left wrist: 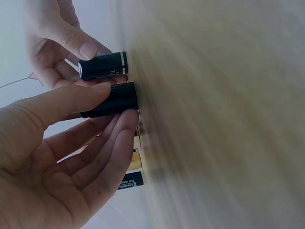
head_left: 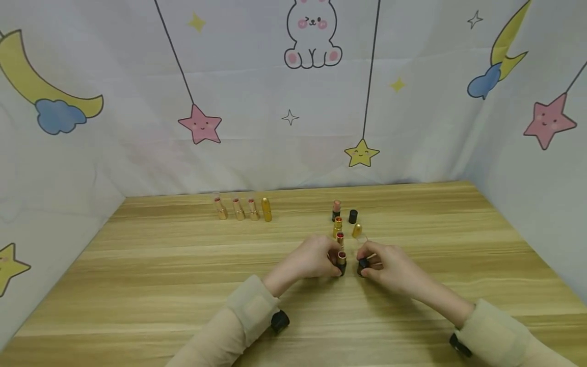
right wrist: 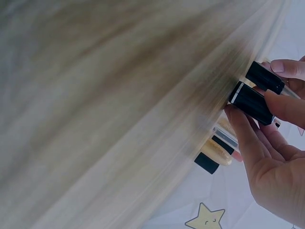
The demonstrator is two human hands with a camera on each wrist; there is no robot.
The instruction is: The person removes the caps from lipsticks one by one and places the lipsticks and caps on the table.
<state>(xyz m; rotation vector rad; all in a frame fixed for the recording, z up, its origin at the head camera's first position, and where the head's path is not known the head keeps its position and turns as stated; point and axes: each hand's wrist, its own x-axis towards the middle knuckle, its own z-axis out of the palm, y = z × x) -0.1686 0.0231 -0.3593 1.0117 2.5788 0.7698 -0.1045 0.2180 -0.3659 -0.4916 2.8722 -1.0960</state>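
Observation:
With thumb and fingers, my left hand (head_left: 314,259) pinches the black base of a lipstick (head_left: 341,258), which stands upright on the table with its gold collar and dark red tip uncovered. Just right of it, my right hand (head_left: 392,266) holds a black lipstick cap (head_left: 363,264) between thumb and fingers. The left wrist view shows the black lipstick base (left wrist: 123,98) and the cap (left wrist: 102,67) side by side, a narrow gap apart, both at the tabletop. From the right wrist, the cap (right wrist: 251,103) has a silver band at its lower end.
Behind the left hand, uncapped lipsticks stand in a column: one dark red (head_left: 340,238), one gold-cased (head_left: 338,227), one pink (head_left: 337,209). To their right stand a black cap (head_left: 353,216), a gold cap (head_left: 357,230) and a clear cap. Several capped lipsticks (head_left: 238,209) line the back left.

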